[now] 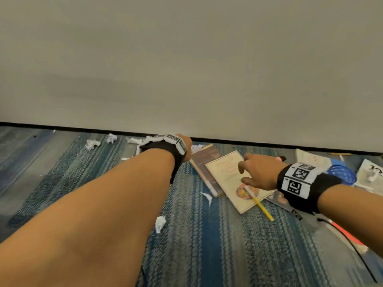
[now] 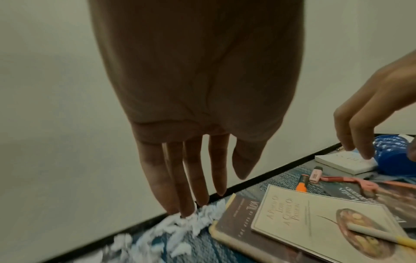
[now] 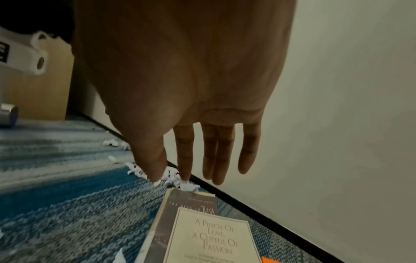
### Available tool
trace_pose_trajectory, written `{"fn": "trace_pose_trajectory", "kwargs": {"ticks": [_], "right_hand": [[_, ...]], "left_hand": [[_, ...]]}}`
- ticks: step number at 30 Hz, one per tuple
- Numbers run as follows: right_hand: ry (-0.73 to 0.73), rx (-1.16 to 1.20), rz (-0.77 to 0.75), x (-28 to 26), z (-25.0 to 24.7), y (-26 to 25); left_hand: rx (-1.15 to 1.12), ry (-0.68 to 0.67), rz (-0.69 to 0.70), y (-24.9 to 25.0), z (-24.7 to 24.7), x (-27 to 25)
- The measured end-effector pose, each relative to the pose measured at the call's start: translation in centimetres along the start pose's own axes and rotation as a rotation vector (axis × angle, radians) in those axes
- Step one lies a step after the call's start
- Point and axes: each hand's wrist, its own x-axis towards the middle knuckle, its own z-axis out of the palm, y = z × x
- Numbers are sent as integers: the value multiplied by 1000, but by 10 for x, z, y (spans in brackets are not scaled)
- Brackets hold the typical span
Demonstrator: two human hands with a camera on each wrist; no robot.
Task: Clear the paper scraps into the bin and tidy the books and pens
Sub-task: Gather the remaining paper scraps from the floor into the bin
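White paper scraps (image 2: 186,219) lie heaped on the blue carpet against the baseboard. My left hand (image 2: 202,195) points down with straight fingers, its fingertips (image 2: 180,210) touching the heap; in the head view the left hand (image 1: 185,145) is mostly hidden by its wristband. My right hand (image 1: 246,172) hovers, fingers relaxed and empty, above a cream book (image 1: 230,179) that overlaps a dark book (image 1: 204,162). A yellow pen (image 1: 258,201) lies on the cream book. From the right wrist, the right hand (image 3: 184,176) hangs above the dark book (image 3: 180,201). More scraps (image 1: 160,223) dot the carpet.
The wall and its black baseboard (image 1: 269,145) close off the far side. A blue mesh basket (image 1: 342,172), a white book (image 2: 344,162), orange (image 2: 301,185) and pink (image 2: 315,176) highlighters and a red pen (image 1: 348,235) lie to the right. A tan box (image 3: 38,89) stands far left.
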Motion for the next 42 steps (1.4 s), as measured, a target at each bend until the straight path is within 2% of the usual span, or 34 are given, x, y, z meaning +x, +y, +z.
{"fn": "trace_pose_trajectory", "kwargs": {"ticks": [2,4,8,11,15,19,24,30,34,39,42], "right_hand": [[-34,-41,-28,-6,-6,-3],[-92,-35,-48,6,-14,-16],[-54,-5,-99,29,-4,-41],[-77,33,-114,57,24,-61],[-103,82,-69,93,77,-83],[-81,126,-30,107,119,-97],[91,215,11,103,149,-99],[161,475,25,82,172,-81],[156,490,19,89,176,-71],[258,447,82,92,183,-79],[319,540,131,89,186,-74]], "left_hand": [[-9,22,3,-1,13,0],[-44,-69,7,-25,29,0],[-19,-152,-44,-57,76,6],[-81,-163,-51,-68,94,3],[-98,-344,-35,-73,138,0],[-129,-434,23,-69,186,-15],[-226,-343,31,-66,203,-18],[-312,-198,5,-51,185,2],[-340,-176,42,-31,186,14],[-361,-180,52,-12,191,18],[-379,-182,34,-13,194,19]]}}
